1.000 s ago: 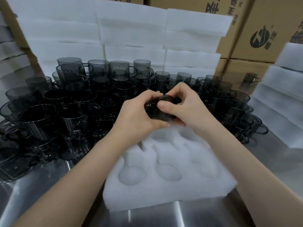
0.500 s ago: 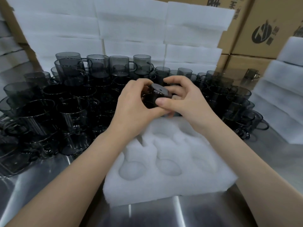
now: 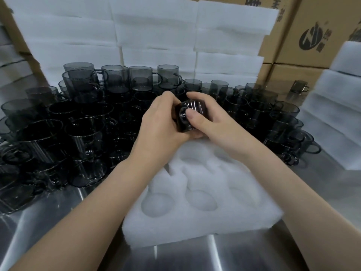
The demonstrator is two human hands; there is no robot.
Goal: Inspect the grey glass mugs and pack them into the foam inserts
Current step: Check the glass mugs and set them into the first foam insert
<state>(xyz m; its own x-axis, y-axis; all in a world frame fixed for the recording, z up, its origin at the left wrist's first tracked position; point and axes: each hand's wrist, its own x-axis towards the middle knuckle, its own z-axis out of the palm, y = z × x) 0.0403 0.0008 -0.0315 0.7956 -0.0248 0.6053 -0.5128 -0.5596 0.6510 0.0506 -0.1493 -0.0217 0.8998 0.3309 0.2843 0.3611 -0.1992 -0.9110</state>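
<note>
I hold one grey glass mug (image 3: 192, 109) in the air with both hands, above the far edge of a white foam insert (image 3: 197, 222). My left hand (image 3: 160, 124) wraps it from the left and underneath. My right hand (image 3: 211, 122) grips it from the right, thumb lying across its near face. The insert lies on the steel table in front of me, its round pockets holding no mugs. Behind and left of my hands stand several grey glass mugs (image 3: 84, 133), some stacked two high.
Stacks of white foam blocks (image 3: 156, 36) rise behind the mugs, and more foam (image 3: 336, 118) is piled at the right. Cardboard boxes (image 3: 316, 36) stand at the back right. More mugs (image 3: 283, 124) crowd the right side. The steel table (image 3: 224, 257) runs along the near edge.
The mug has been turned between my hands: its flat base faced up half a second ago, now its side faces me under my right thumb. Both hands stayed above the insert.
</note>
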